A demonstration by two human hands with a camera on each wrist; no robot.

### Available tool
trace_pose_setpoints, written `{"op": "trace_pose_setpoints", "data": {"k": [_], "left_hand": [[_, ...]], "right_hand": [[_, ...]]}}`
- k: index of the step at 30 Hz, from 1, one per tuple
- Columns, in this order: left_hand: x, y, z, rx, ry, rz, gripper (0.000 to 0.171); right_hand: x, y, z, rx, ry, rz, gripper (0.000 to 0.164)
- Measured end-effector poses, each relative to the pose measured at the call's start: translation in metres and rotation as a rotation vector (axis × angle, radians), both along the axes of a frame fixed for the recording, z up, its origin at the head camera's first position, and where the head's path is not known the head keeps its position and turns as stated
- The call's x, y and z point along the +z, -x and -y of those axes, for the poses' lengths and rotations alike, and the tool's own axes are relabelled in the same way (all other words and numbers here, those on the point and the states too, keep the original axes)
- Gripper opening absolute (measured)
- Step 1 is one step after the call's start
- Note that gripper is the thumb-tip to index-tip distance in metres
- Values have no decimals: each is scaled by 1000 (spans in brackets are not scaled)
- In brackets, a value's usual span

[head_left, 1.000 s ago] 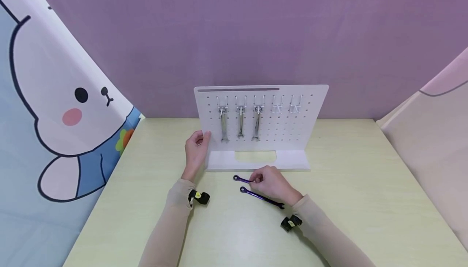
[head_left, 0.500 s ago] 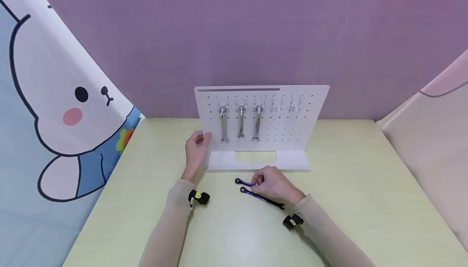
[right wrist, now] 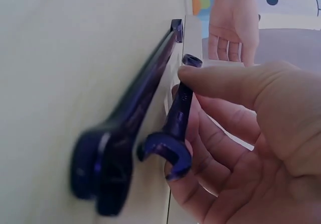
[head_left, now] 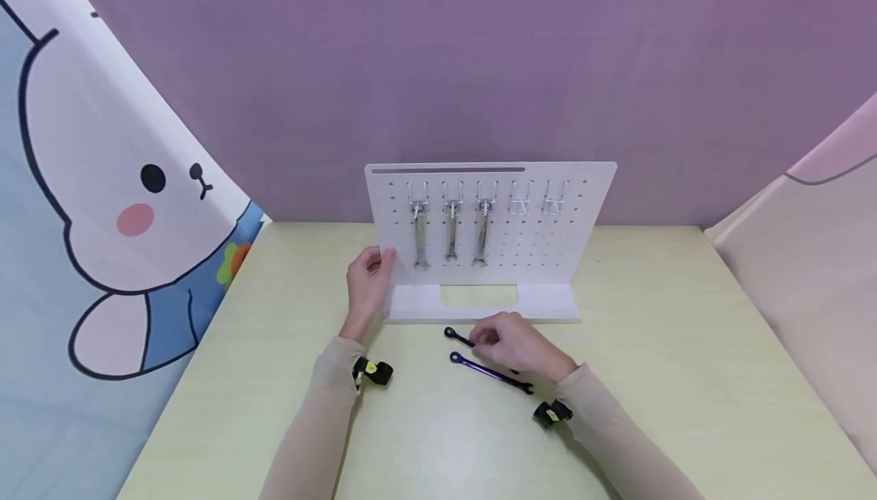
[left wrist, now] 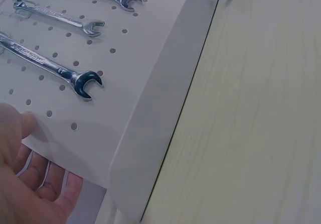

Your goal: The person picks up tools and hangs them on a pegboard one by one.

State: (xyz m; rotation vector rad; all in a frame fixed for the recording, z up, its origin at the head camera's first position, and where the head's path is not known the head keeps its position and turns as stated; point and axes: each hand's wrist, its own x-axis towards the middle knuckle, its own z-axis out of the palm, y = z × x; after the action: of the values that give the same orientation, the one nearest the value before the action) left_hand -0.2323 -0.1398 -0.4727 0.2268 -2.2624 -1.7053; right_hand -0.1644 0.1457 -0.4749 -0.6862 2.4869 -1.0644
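Observation:
My left hand (head_left: 368, 291) holds the left edge of a white pegboard stand (head_left: 534, 256). In the left wrist view its thumb lies on the front face and its fingers are behind the board. In front of the stand, my right hand (head_left: 517, 344) pinches a dark purple combination wrench (right wrist: 176, 118) between thumb and fingers. The wrench's ring end points left and its middle is hidden by the hand in the head view. A second purple wrench (head_left: 489, 372) lies on the table just nearer to me, ring end to the left.
Three silver wrenches hang from hooks on the board: a left one (head_left: 420, 241), a middle one (head_left: 451, 234) and a right one (head_left: 482, 235). Two bare hooks, one here (head_left: 519, 199) and another hook (head_left: 553, 199), sit to their right. A purple cloth (head_left: 438, 66) rises behind the table.
My right hand has shifted slightly to the right with the wrench, whose far end now shows below the hand. The left hand and the second purple wrench have stayed in place.

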Motion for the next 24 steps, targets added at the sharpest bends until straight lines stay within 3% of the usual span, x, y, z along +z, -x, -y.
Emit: {"op": "trace_pose_setpoints", "data": {"k": [9, 24], "left_hand": [[-2, 1, 1, 3, -5, -7, 32], [-3, 1, 0, 10, 10, -22, 31]], "right_hand": [[6, 4, -3, -25, 104, -63, 17], [22, 13, -13, -250, 230, -139, 19]]}}
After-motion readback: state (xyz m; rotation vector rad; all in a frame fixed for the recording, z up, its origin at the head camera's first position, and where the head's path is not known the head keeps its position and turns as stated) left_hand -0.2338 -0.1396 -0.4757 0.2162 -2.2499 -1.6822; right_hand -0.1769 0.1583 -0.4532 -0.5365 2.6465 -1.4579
